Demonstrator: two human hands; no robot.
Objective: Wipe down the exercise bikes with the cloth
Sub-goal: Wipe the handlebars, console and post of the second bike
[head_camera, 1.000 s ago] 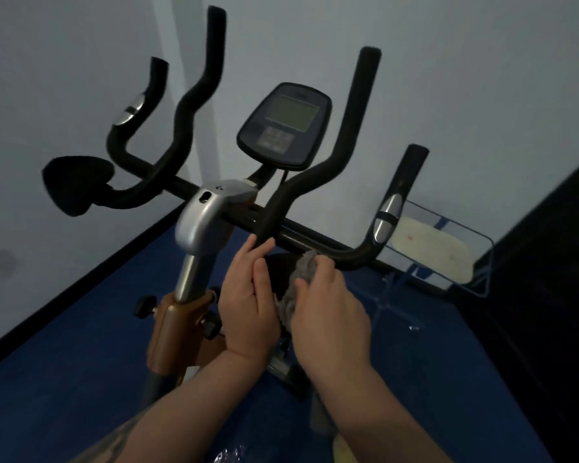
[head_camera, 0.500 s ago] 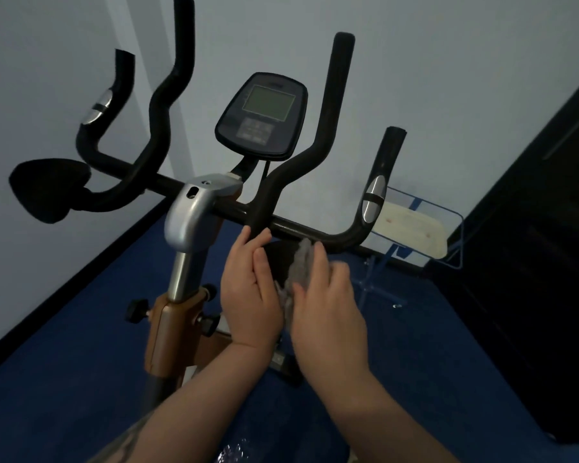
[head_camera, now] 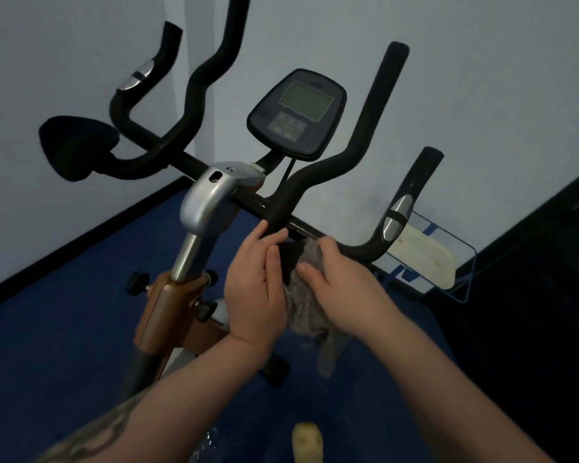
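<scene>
pale walls meet a blue floor (head_camera: 57, 345) with a dark skirting line, and the exercise bike (head_camera: 208, 202) stands close to the corner. taking the bike's silver stem cap as the landmark: the console (head_camera: 296, 113) with its greenish screen sits up and to the right of it, the black handlebars (head_camera: 358, 135) branch out to both sides of it, and a black elbow pad (head_camera: 77, 147) sits at the far left of it. below the cap a steel post drops into a brown frame with black knobs. to the lower right of the cap, both hands work at a second black pad under the crossbar. the left hand (head_camera: 253, 289) grips that pad's near edge, thumb on top. the right hand (head_camera: 341, 289) presses the grey cloth (head_camera: 303, 295) against the pad with fingers bent over it; a loose end of cloth hangs below. far right of the cap, a clear blue-edged tray (head_camera: 432, 259) rests by a dark panel.
</scene>
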